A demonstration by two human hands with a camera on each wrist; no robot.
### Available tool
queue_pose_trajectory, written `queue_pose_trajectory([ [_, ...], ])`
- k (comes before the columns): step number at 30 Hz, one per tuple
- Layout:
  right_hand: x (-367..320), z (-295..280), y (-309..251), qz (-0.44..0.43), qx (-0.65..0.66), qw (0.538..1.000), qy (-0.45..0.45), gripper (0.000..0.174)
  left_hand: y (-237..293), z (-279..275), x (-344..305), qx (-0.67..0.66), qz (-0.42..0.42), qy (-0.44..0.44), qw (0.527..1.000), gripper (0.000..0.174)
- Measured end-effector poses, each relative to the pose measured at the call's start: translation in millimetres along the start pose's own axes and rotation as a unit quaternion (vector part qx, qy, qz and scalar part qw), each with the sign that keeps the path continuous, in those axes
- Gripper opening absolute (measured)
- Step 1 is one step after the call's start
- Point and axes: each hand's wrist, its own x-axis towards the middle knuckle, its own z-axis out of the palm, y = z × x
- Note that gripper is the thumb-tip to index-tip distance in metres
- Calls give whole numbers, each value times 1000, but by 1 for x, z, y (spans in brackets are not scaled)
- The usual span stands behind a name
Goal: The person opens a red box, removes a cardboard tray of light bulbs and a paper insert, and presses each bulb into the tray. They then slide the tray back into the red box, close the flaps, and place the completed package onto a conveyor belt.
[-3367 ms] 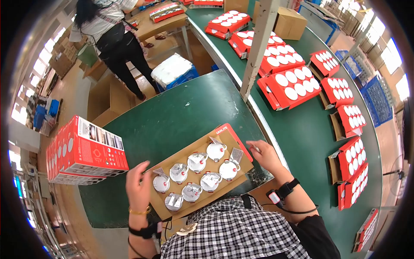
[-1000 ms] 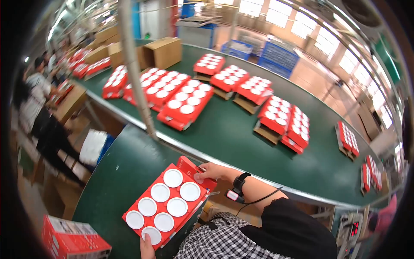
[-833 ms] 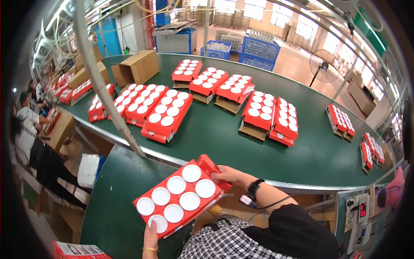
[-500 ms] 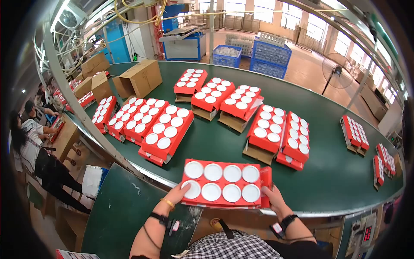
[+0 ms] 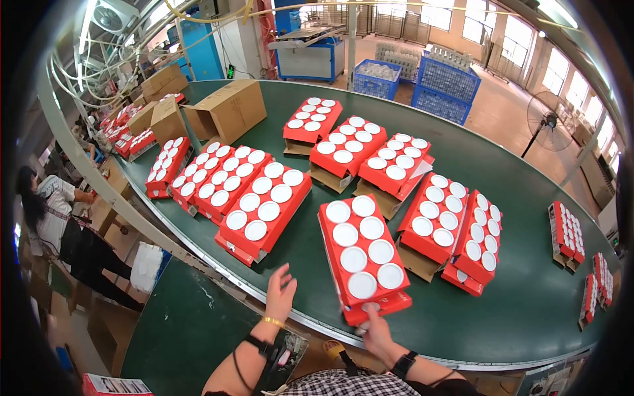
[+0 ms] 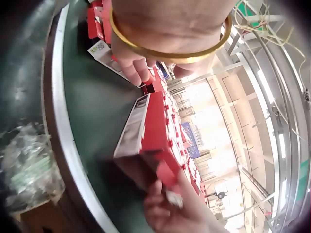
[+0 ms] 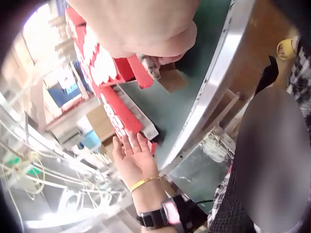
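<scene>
A red box (image 5: 355, 259) with two rows of round white discs lies over the green conveyor belt in the head view, its near flap (image 5: 380, 307) sticking out toward me. My right hand (image 5: 379, 332) pinches that flap, thumb on top. A small grey-white object (image 7: 150, 66) shows at the right hand's fingers in the right wrist view; its kind I cannot tell. Off to the box's left, apart from it, my left hand (image 5: 281, 295) is raised with relaxed fingers and holds nothing. The right wrist view shows the left palm (image 7: 138, 165) turned up.
Several similar red boxes, such as one box (image 5: 264, 210) on the left and another (image 5: 436, 214) on the right, stand on the belt (image 5: 456, 323). An open carton (image 5: 231, 112) is farther back. A slanted post (image 5: 112, 198) rises at left; a green table (image 5: 191, 323) adjoins the belt.
Out of the eight upturned fittings on the table came a view of the red box carried rightward in both hands. It has turned lengthwise over the belt, and my left hand has let go.
</scene>
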Motion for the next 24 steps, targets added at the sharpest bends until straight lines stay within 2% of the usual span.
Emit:
queue_pose_trajectory([
  [1,4,19,-2,60,-81,995,-3,34,5,-8,-19,-10,-7,-10,1000,52],
  [4,37,72,15,82,-130,987,-48,33,8,-33,-76,-55,-41,-33,997,49],
  [6,59,101,25,129,-180,949,-224,29,12,-49,-109,-55,-50,-13,997,48],
  [7,57,111,19,131,-182,947,-229,29,16,-56,-123,-57,-57,2,997,46],
  [9,38,139,2,158,-314,872,-342,27,29,-71,-149,-49,-68,39,996,45],
  [11,12,153,-42,5,-379,860,-341,23,46,-87,-170,-41,-88,104,990,40],
  [12,9,153,-68,-51,-378,878,-290,21,59,-91,-179,-50,-80,140,986,35],
  [13,31,140,-83,-115,-365,903,-197,20,61,-97,-187,-52,-90,176,979,33],
  [14,52,128,-98,-205,-356,905,-108,23,63,-103,-193,-54,-99,212,971,31],
  [15,83,111,-112,-274,-365,887,-76,26,67,-108,-199,-62,-103,232,965,29],
  [17,162,72,-111,-227,-369,901,32,45,67,-114,-209,-56,-93,259,960,29],
  [18,170,72,-114,-139,-381,913,30,51,67,-118,-214,-48,-87,274,957,29],
  [20,182,81,-102,-57,-314,948,6,48,66,-126,-226,-41,-71,300,950,28],
  [21,188,86,-93,-54,-319,946,-10,48,65,-131,-236,-19,-67,311,948,27],
  [23,193,109,-76,-93,-230,966,-66,41,66,-138,-253,4,-61,340,938,27],
  [24,183,120,-73,-81,-216,971,-69,34,69,-142,-263,6,-76,361,930,27],
])
